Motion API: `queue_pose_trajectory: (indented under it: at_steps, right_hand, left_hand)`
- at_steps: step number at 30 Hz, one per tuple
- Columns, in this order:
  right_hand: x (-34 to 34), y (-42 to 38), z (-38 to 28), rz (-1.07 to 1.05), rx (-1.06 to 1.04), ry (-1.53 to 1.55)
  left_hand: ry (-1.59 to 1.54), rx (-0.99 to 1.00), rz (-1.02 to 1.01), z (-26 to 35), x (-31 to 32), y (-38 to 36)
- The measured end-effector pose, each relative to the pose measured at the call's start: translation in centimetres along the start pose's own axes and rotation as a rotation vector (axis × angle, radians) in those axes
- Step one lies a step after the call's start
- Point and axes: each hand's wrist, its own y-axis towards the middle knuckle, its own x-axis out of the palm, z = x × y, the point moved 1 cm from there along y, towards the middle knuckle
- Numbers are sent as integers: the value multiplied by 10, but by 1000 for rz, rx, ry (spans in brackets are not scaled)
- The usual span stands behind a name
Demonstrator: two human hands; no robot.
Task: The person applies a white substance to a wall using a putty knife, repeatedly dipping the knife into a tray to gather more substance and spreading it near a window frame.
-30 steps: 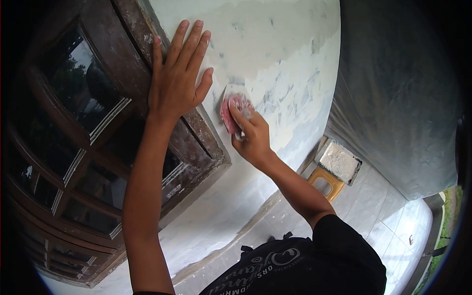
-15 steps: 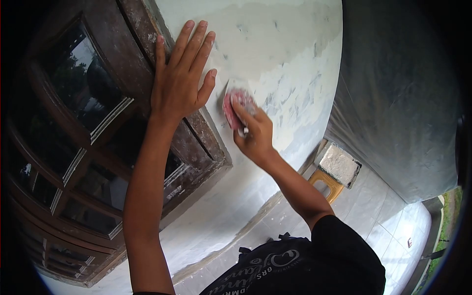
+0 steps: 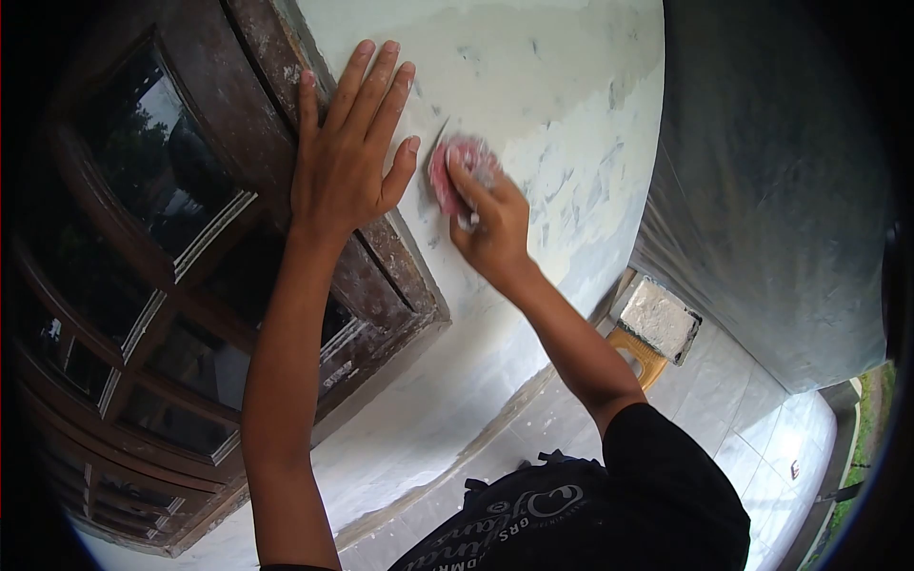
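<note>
Fingers (image 3: 468, 181) round tool (image 3: 441, 180), "GRS" shirt (image 3: 628, 504).

The wall (image 3: 571, 86) is off-white with grey streaks; the tool (image 3: 446, 181), upper centre, is pink smeared white. The frame (image 3: 205, 71) at left is brown, the shirt (image 3: 666, 485) black with grey lettering.

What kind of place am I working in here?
Probably a house's tiled porch: brown wooden window frame, patchy whitish plastered wall, pale glossy floor tiles, with green grass beyond the edge.
</note>
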Motion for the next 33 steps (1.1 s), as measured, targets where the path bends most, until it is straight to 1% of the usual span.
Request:
queue_pose_trajectory:
  at_steps: [3, 4, 5, 7, 8, 9, 12, 14, 15, 16, 17, 18, 19, 21, 23, 24, 27, 29, 31, 33]
  right_hand:
    - [-13, -42, -22, -103, 42, 111]
    - [-13, -40, -19, -42, 10, 139]
    - [-14, -34, -16, 16, -19, 166]
    - [-18, -6, -7, 56, 29, 99]
    - [-14, 9, 0, 120, 45, 99]
    - [-12, 24, 5, 126, 70, 94]
    - [-3, 39, 14, 108, 27, 33]
    - [1, 21, 8, 16, 48, 6]
    - [4, 5, 5, 25, 7, 51]
    - [-3, -11, -6, -62, 36, 29]
    - [-6, -27, -14, -51, 4, 73]
    - [-11, -39, -21, -110, 27, 91]
    - [-14, -45, -26, -91, 14, 141]
    - [-18, -27, -23, 4, -15, 145]
    - [-20, 4, -16, 38, 66, 91]
    - [-15, 19, -7, 84, 34, 42]
    - [-2, 32, 4, 38, 27, -12]
    - [-1, 13, -4, 28, -29, 3]
    - [-10, -19, -22, -92, -2, 20]
    - [-20, -39, -25, -99, -2, 79]
  left_hand:
    - [2, 4, 1, 0, 1, 0]
    - [11, 9, -1, 0, 2, 0]
    - [7, 10, -5, -1, 2, 1]
    - [14, 7, -7, 1, 1, 0]
    - [9, 12, -10, 1, 1, -1]
    - [10, 9, -4, 1, 1, -1]
    - [8, 9, 7, 1, 1, 2]
    - [10, 6, 10, 1, 0, 1]
    - [6, 5, 2, 1, 0, 1]
    - [2, 2, -5, 1, 1, 0]
    - [6, 1, 0, 0, 1, 0]
    - [-15, 8, -8, 0, 2, 0]
    - [-37, 17, -18, 0, 2, -1]
    - [-11, 11, -13, 1, 1, 2]
    - [6, 7, -16, 3, 0, 1]
    - [-3, 5, 2, 2, 0, 1]
    - [-33, 3, 21, 1, 1, 1]
    - [-49, 1, 26, -1, 1, 1]
    - [-57, -3, 14, 0, 1, 0]
    - [-52, -3, 4, 0, 1, 0]
